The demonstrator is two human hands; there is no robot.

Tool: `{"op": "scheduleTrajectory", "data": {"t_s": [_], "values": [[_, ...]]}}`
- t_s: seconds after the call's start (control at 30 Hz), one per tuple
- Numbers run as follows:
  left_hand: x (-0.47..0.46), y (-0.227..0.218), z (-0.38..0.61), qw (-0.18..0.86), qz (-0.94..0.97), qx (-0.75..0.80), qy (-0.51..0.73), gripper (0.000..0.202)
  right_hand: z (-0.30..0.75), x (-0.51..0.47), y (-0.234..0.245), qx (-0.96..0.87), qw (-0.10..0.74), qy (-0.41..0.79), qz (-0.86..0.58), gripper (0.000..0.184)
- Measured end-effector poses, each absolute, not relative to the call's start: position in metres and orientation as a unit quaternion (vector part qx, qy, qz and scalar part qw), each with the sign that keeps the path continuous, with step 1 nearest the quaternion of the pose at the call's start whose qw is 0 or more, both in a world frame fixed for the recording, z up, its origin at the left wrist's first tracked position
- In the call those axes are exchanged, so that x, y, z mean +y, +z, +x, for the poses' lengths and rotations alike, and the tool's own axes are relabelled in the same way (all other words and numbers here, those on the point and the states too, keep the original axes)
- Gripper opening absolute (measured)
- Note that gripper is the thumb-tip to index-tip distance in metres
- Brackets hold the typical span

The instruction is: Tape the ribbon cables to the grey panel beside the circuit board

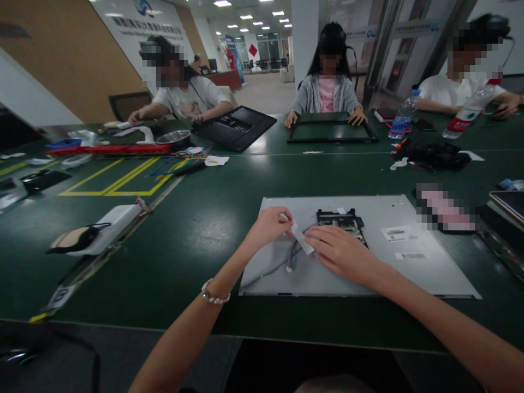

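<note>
Left fingers (282, 212) pinched — right fingers (322, 240) extended.

The person's left hand (275, 225) pinches the upper end of a white strip (302, 238). The right hand (344, 250) spreads low over a grey panel (409, 275), fingertips at the strip's lower end; whether they press it is unclear. A cable (270, 272) runs across the panel near the strip, and a black part (336, 216) sits behind the right hand. The panel lies on a green table (204, 232). Opposite, a co-worker (327, 87) rests both hands on a black frame (332, 140).
</note>
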State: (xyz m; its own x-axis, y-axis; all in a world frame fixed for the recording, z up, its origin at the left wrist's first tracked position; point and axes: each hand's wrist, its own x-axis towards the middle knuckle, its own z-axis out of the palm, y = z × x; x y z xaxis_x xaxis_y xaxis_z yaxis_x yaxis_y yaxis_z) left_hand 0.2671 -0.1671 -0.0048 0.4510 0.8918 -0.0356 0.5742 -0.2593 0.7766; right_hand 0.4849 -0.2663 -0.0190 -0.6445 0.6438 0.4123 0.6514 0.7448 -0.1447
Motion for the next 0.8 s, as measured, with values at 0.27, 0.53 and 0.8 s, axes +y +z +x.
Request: {"op": "scheduleTrajectory", "data": {"t_s": [0.27, 0.53, 0.8], "values": [[-0.175, 0.006, 0.269, 0.397, 0.764, 0.496, 0.110, 0.009, 0.477, -0.262, -0.037, -0.918, 0.226, -0.039, -0.324, 0.017], [-0.174, 0.004, 0.263, 0.257, 0.844, 0.460, 0.100, 0.021, 0.475, -0.263, -0.036, -0.916, 0.241, -0.024, -0.321, 0.019], [-0.180, 0.008, 0.273, 0.159, 0.931, 0.317, 0.082, 0.020, 0.476, -0.263, -0.036, -0.926, 0.215, -0.006, -0.311, 0.021]]}}
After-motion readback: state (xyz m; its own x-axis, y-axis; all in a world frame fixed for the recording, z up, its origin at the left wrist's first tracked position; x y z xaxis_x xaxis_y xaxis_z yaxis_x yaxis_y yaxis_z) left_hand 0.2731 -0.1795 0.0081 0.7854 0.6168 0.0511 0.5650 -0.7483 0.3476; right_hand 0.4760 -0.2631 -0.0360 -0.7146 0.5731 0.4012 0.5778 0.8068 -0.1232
